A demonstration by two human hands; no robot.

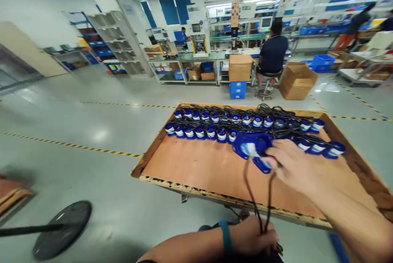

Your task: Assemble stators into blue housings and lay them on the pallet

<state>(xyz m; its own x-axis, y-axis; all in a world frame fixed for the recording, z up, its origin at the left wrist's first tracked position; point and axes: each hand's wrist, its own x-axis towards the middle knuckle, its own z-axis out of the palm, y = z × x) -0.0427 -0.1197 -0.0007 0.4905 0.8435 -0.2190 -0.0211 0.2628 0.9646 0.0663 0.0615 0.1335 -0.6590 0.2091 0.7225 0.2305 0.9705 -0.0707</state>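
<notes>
Above the wooden tray (190, 164), my right hand (291, 165) grips a blue part (249, 144). Nearer me than the tray, my left hand (254, 233) is closed around a dark cable (269, 197).

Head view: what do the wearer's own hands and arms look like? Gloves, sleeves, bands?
Two bare hands, no gloves. The left hand has a plain teal band around its wrist. The right hand has no band at the wrist, and no sleeve shows on its forearm. Finer markings are too blurred to tell.
</notes>
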